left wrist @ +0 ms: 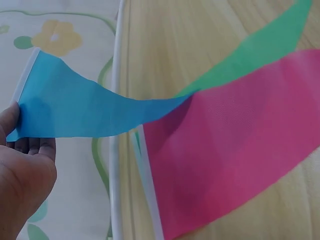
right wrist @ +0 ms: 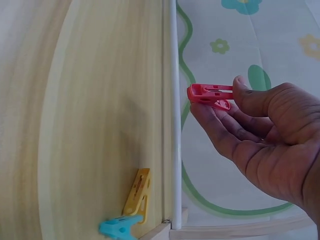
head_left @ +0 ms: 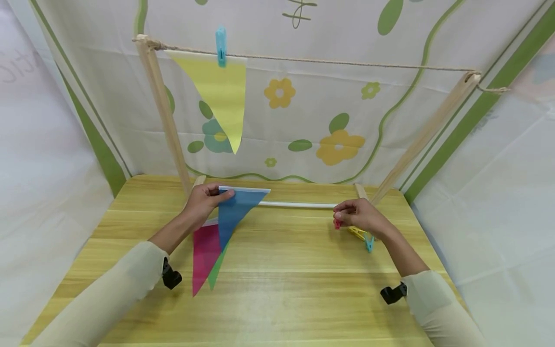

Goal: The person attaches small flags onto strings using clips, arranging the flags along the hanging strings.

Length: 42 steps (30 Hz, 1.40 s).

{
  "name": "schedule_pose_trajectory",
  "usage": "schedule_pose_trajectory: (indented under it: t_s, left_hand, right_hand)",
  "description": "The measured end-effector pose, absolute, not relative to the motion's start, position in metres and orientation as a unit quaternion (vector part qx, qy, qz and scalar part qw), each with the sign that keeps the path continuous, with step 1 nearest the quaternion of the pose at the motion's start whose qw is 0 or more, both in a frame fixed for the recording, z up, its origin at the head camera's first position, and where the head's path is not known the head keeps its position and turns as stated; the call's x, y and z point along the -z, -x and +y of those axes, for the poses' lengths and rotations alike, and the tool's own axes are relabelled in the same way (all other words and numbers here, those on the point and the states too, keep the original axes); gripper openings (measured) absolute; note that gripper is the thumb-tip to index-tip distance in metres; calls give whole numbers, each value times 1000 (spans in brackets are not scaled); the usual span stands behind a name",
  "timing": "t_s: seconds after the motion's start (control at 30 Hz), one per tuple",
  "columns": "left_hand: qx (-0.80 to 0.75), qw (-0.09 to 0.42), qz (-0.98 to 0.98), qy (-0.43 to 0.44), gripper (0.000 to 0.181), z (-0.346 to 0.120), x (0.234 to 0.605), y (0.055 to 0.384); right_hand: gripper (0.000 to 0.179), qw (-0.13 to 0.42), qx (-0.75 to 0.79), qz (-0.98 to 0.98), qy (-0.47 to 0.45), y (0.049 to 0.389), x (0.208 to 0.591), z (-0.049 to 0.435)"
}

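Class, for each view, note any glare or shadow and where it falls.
Head: soft glare on the wooden tabletop; left wrist: a darker, shadowy patch on the pink pennant beside the blue pennant; right wrist: a faint, soft-edged shadow on the tabletop.

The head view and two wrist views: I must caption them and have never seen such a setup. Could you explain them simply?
No machine here, just a person's two bare hands. The wide picture comes from a camera on the head; the other two from wrist cameras. The left hand holds a blue flag near its white edge; the right hand pinches a red clothespin. On the wooden table lie a pink flag, a green flag, a yellow clothespin and a light-blue clothespin. Above, another clothespin holds a yellow flag on a string running between two wooden posts.
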State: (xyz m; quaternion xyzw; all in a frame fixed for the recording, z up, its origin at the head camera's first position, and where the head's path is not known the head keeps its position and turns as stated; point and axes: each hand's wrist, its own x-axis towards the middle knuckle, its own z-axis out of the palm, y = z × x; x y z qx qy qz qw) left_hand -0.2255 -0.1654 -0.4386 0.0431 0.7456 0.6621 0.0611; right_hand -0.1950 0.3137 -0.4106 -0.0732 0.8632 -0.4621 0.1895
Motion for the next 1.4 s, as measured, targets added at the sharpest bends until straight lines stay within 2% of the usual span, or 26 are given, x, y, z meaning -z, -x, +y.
schedule_pose_trajectory:
  t_s: [0.43, 1.03, 1.2, 1.4]
  left_hand:
    - [-697, 52, 714, -48, 21, -159, 418, 230]
    - [-684, 22, 724, -80, 38, -153, 390, 232]
    - [-683, 10, 726, -87, 37, -152, 384, 233]
    - [-694, 6, 713, -102, 28, -150, 377, 233]
  right_hand:
    - [43, 146, 426, 888, 88, 200, 391, 308]
    - [39, 101, 430, 891, 104, 212, 355, 296]
    - [38, 93, 436, 890, 98, 214, 347, 291]
    - [39, 89, 437, 891, 90, 218, 336, 288]
